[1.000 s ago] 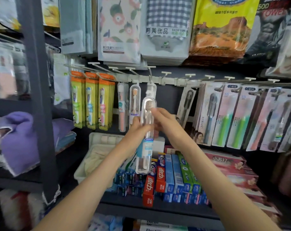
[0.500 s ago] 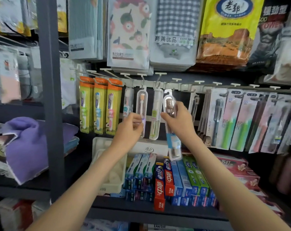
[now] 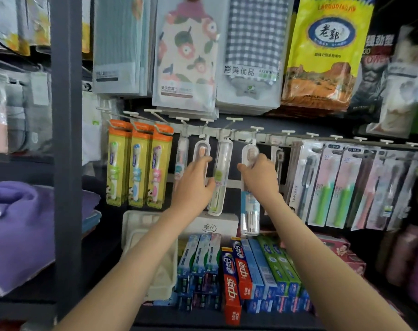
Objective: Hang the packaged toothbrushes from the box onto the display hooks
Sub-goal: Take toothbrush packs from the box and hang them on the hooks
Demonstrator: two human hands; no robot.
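Note:
My right hand [image 3: 259, 179] grips a clear packaged toothbrush [image 3: 250, 212] with a blue label. It holds the pack upright, with the top hole at a white display hook [image 3: 253, 139] on the hook rail [image 3: 265, 137]. My left hand [image 3: 193, 185] is closed loosely around the lower part of a hung clear pack with an orange brush head [image 3: 201, 151], thumb against the neighbouring green toothbrush pack [image 3: 219, 175]. A white box [image 3: 131, 226] sits on the shelf below my left forearm; its contents are mostly hidden.
Yellow-carded children's toothbrushes [image 3: 138, 166] hang to the left, green and pink carded ones [image 3: 334, 185] to the right. Toothpaste boxes [image 3: 239, 271] stand on the shelf below. A dark shelf upright [image 3: 65, 139] rises at left beside purple towels [image 3: 16, 225]. Towel packs hang above.
My right hand has carried the clear pack up and right, from in front of my chest to the hook. My left hand let go of it and moved onto the hung orange-head pack.

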